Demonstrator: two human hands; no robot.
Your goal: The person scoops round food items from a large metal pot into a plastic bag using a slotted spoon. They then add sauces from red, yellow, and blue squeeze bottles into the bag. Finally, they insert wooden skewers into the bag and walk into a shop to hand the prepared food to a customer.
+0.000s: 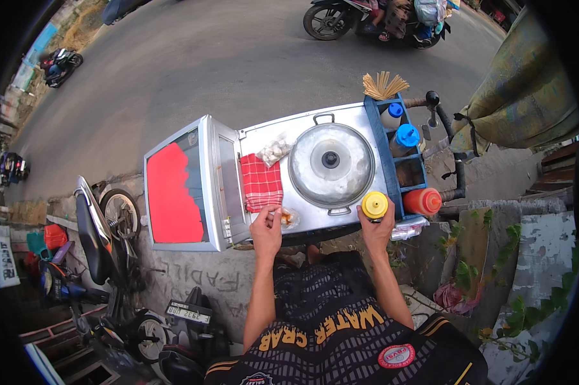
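1. Head view: the left hand (266, 231) pinches the clear plastic bag (291, 219) at its left edge, presumably for steadiness.
2. The right hand (377, 235) grips a yellow-capped squeeze bottle (375, 205) (nozzle up) near the lidded pot (331, 159).
3. The blue rack (389, 162) keeps blue-capped bottles (406, 136) upright, likely for easy reach.

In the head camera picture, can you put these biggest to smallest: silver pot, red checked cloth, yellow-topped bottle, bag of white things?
1. Silver pot
2. Red checked cloth
3. Bag of white things and yellow-topped bottle: too close to rank, as the right hand hides part of the bottle.
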